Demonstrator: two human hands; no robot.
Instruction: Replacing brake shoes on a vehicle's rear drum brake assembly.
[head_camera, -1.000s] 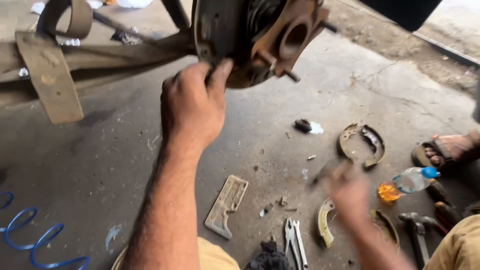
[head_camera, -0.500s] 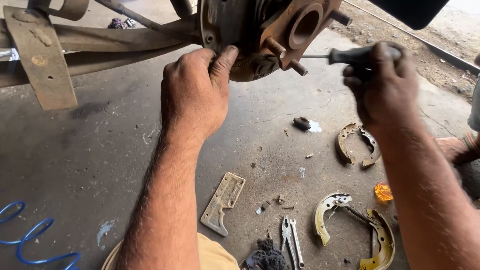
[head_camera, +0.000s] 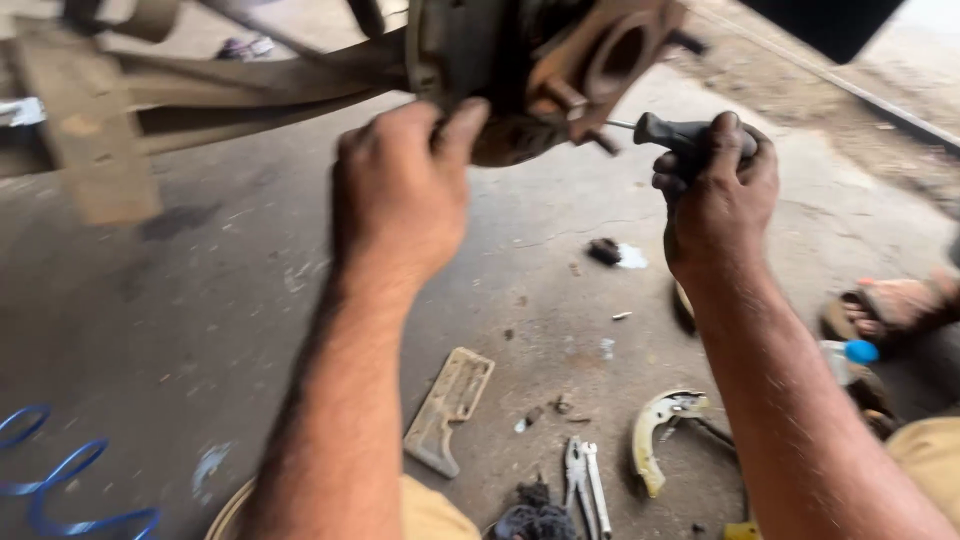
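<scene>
While both hands work at the raised wheel end, the scene reads as follows.

Left hand: the left hand is closed over the lower edge of the rusty round steel brake backing plate and hub, fingers curled onto its rim.

Right hand: the right hand is wrapped tight round the black handle of a slim-shafted screwdriver, whose tip points into the hub just beside a stud.

Where it sits: the hub hangs above the stained concrete floor, on the end of a brown axle beam.

Handling, hub: likely heavy, rigid and fixed in place; greasy, gritty surfaces could slip, so the rim gives the firmest hold.

Handling, screwdriver: light and stiff; best held full-fisted on the handle, as the thin shaft may skid off.

On the floor: a curved pale metal brake shoe, grey pliers, a flat tan slotted plate, blue coiled hose.

Nearby: another person's sandalled foot.
</scene>
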